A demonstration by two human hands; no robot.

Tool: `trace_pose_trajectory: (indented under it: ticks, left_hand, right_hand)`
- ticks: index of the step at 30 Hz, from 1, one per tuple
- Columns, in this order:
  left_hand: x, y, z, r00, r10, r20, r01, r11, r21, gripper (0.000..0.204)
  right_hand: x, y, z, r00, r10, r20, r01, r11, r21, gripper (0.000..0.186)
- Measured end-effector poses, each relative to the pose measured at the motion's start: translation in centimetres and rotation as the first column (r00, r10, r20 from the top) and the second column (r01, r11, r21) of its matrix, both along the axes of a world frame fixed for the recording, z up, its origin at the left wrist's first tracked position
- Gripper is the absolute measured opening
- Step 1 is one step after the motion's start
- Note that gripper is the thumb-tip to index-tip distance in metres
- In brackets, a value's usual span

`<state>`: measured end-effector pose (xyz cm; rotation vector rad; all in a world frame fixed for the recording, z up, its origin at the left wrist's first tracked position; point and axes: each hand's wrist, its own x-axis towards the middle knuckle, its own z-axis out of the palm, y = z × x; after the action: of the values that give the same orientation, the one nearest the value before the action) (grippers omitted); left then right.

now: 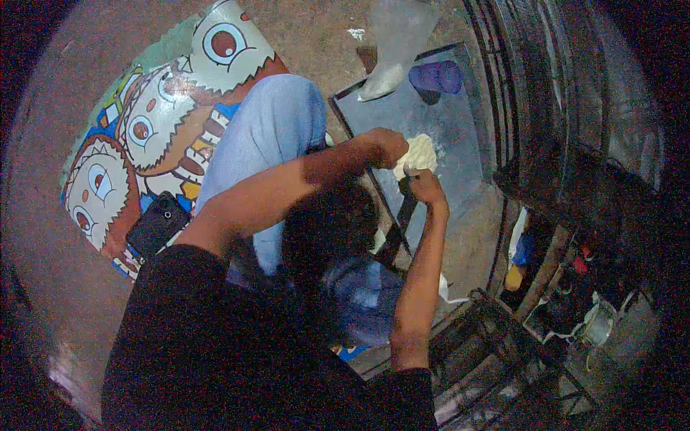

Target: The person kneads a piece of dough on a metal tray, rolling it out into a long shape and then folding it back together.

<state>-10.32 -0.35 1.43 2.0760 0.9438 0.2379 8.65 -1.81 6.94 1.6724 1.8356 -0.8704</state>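
Note:
A pale, flat, uneven piece of dough (420, 152) is held between my two hands above a grey board (463, 154) with a dark raised edge. My left hand (389, 148) is closed on the dough's left side, the fingers curled around its edge. Gripping the lower edge is my right hand (427, 187), its fingers bent inward. White flour lies dusted on the board beside the dough. At the board's far end are a clear plastic bag (381, 82) with white powder in it and a purple cup (440, 76).
I sit with my jeans-clad knee (287, 108) left of the board. A cartoon-patterned mat (147, 136) lies on the left, with a black phone (159, 221) on it. Dark metal racks (503, 345) stand at the right, near a metal pot (599, 323).

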Motion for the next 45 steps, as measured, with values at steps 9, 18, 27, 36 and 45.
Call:
trace_pose_trajectory:
  ticks: [9, 18, 27, 36, 45]
  left_hand:
    - [0.0, -0.2, -0.5, 0.989, 0.072, 0.129, -0.085, 0.991, 0.1, 0.02]
    - [-0.7, 0.2, 0.7, 0.997, 0.022, 0.074, -0.025, 0.999, 0.044, 0.021]
    - [0.6, 0.5, -1.3, 0.987, 0.029, 0.156, -0.05, 0.99, 0.135, 0.018]
    - [-0.9, 0.3, 1.3, 0.996, -0.009, 0.091, 0.007, 1.0, 0.022, 0.018]
    - [0.5, 0.0, 0.6, 0.998, -0.011, 0.058, 0.005, 0.995, 0.098, 0.018]
  right_hand:
    - [2.2, 0.7, -1.4, 0.985, -0.16, -0.059, 0.155, 0.985, -0.076, 0.023]
    - [1.3, 1.5, -0.5, 0.9, -0.283, -0.331, 0.24, 0.957, -0.166, 0.038]
    - [0.7, 2.6, -1.3, 0.894, -0.343, -0.288, 0.312, 0.938, -0.148, 0.019]
    - [-2.3, 1.8, 0.0, 0.993, -0.086, -0.084, 0.097, 0.985, 0.14, 0.034]
    - [2.5, 1.2, -1.8, 0.976, -0.207, -0.074, 0.217, 0.964, 0.157, 0.035]
